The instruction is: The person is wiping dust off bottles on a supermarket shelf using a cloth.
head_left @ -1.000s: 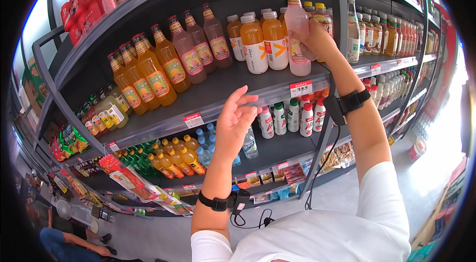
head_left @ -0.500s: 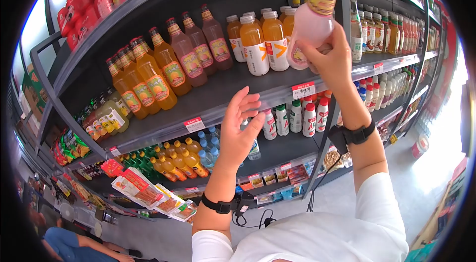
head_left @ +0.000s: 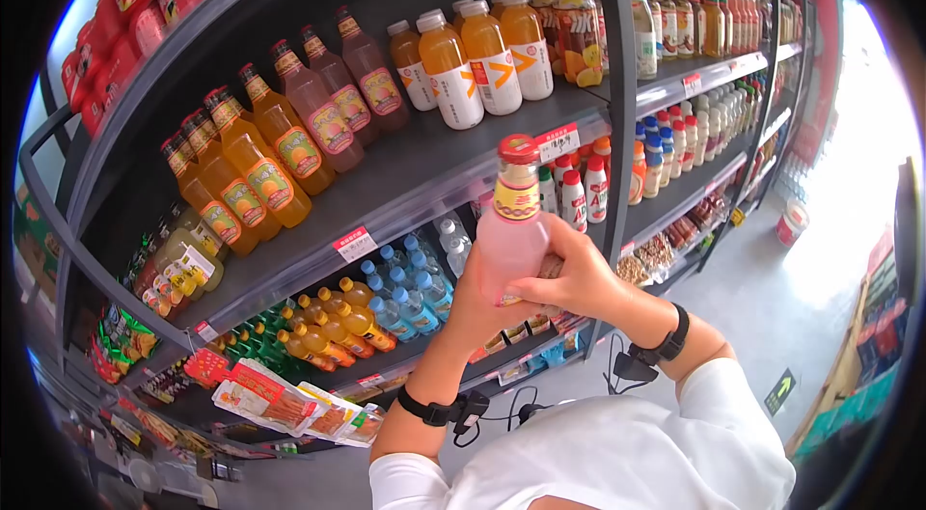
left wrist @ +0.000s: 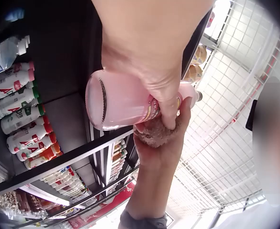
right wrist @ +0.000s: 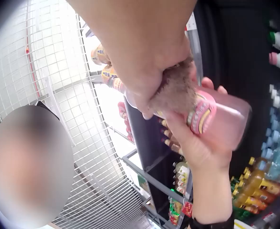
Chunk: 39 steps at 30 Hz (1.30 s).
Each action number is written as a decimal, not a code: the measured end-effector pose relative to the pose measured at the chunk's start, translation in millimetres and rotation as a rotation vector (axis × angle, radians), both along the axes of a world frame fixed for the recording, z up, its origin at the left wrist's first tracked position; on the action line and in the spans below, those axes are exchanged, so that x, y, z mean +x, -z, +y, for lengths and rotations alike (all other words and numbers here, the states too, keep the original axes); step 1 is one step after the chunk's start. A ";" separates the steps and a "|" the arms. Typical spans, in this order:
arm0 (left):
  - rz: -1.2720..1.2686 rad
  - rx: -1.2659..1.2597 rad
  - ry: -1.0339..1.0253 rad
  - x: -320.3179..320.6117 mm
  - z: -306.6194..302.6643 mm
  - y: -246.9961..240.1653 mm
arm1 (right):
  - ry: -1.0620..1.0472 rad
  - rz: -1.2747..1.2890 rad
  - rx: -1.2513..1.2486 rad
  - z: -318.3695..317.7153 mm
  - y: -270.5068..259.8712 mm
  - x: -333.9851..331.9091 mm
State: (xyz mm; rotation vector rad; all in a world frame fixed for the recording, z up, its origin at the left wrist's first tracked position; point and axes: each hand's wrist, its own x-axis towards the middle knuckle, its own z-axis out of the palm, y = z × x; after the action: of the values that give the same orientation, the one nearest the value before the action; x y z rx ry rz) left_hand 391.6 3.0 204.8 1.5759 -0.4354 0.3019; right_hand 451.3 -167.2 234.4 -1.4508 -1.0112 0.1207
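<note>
A pink drink bottle with a red cap stands close to upright between both hands, in front of the shelf. My left hand grips its lower body from the left, and its thumb lies by the round pink label in the right wrist view. From the other side, my right hand is curled round the bottle with a brown fuzzy cloth between palm and glass. The left wrist view shows the bottle from its base, the same cloth bunched in the right palm.
On the upper shelf stand orange soda bottles, more pink bottles and white-capped juice bottles. Below are blue-capped water bottles and red-capped white bottles. Hanging snack packs jut out at lower left. A shelf post rises at the right.
The right hand has lifted the pink bottle off the upper shelf and brought it down toward the body. The left hand, free before, now grips it too. The head view has shifted right.
</note>
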 end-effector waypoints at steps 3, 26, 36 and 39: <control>0.056 -0.064 -0.033 -11.7 18.7 34.6 | -0.052 -0.010 -0.144 -7.9 1.7 -3.4; -0.075 0.252 -0.054 -73.9 58.5 119.7 | 0.032 0.837 0.503 41.1 5.7 -70.4; 0.074 -0.177 0.035 -63.9 7.8 91.0 | 0.745 -0.752 0.007 57.3 51.9 -80.4; -0.048 0.121 -0.185 -53.4 3.3 92.7 | 0.831 -0.765 0.138 58.6 63.7 -69.3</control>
State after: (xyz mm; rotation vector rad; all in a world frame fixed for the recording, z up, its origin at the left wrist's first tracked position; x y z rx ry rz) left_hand 338.2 6.4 112.1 1.7335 -0.3510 0.4631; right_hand 382.0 -108.6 170.7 -1.7082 -0.8839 -1.1521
